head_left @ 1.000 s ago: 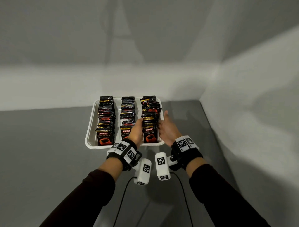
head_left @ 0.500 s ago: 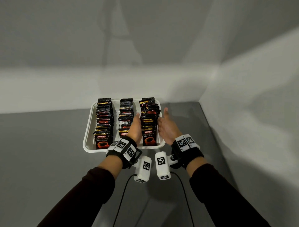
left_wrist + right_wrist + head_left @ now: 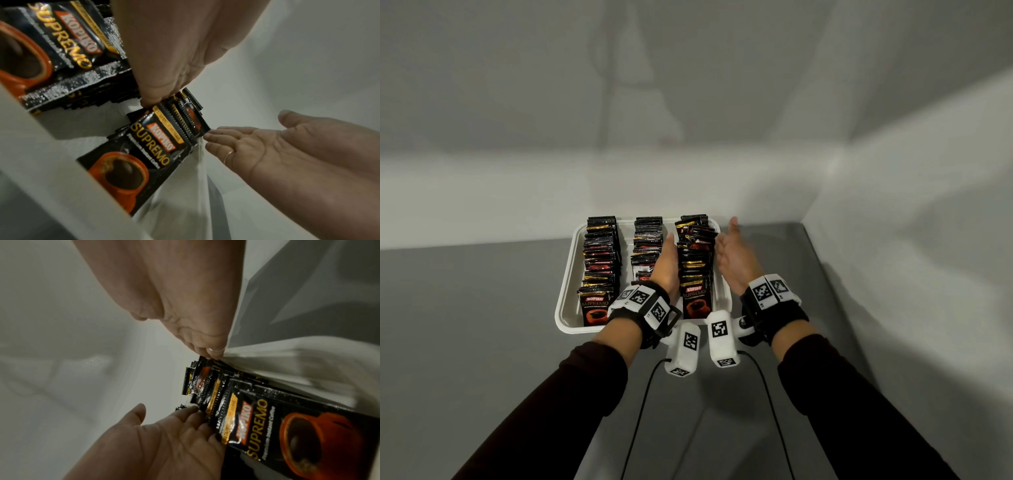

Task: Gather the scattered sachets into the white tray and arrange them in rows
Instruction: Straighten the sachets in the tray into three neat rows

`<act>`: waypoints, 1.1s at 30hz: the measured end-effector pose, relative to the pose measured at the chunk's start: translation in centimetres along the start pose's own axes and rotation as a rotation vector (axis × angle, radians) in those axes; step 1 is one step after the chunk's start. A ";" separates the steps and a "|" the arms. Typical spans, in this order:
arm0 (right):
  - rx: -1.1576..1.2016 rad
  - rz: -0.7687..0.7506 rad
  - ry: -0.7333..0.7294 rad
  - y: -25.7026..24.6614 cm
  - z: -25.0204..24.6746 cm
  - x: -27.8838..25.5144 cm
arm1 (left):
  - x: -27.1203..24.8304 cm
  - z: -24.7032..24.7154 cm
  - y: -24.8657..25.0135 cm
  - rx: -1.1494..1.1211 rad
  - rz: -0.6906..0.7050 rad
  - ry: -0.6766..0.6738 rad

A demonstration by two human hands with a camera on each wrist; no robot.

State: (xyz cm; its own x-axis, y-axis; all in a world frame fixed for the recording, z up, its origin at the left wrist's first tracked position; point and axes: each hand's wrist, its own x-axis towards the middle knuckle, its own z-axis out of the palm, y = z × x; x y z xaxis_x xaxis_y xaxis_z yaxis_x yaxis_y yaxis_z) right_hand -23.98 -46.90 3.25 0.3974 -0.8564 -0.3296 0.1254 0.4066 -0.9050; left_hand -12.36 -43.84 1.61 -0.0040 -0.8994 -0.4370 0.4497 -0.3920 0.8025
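Observation:
A white tray (image 3: 565, 318) holds three rows of upright black coffee sachets: left row (image 3: 599, 270), middle row (image 3: 647, 240), right row (image 3: 695, 270). My left hand (image 3: 666, 267) lies flat in the gap between the middle and right rows, its straight fingers against the right row's left side (image 3: 144, 154). My right hand (image 3: 732, 253) stands open on the row's other side, above the tray's right rim. Its palm is a little off the sachets. In the wrist views its fingertips (image 3: 209, 352) touch the far sachets. Neither hand holds a sachet.
The tray sits on a grey table near the back wall. A side wall (image 3: 893, 274) runs close along the right. Two white wrist camera housings (image 3: 702, 342) with cables hang below my wrists, just in front of the tray.
Both hands have slid along the right row from its near end toward its far end. The right palm has drawn slightly away from the sachets.

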 end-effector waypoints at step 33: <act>-0.034 -0.023 -0.040 -0.5 -0.2 2.8 | 2.8 -0.4 1.3 -0.022 -0.105 -0.022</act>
State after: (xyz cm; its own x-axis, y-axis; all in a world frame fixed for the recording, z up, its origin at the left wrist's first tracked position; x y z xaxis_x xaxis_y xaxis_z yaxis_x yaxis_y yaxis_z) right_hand -23.07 -49.58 2.75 0.4305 -0.8519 -0.2983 0.1040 0.3751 -0.9211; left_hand -11.39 -46.79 1.26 -0.0714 -0.8576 -0.5093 0.4651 -0.4804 0.7436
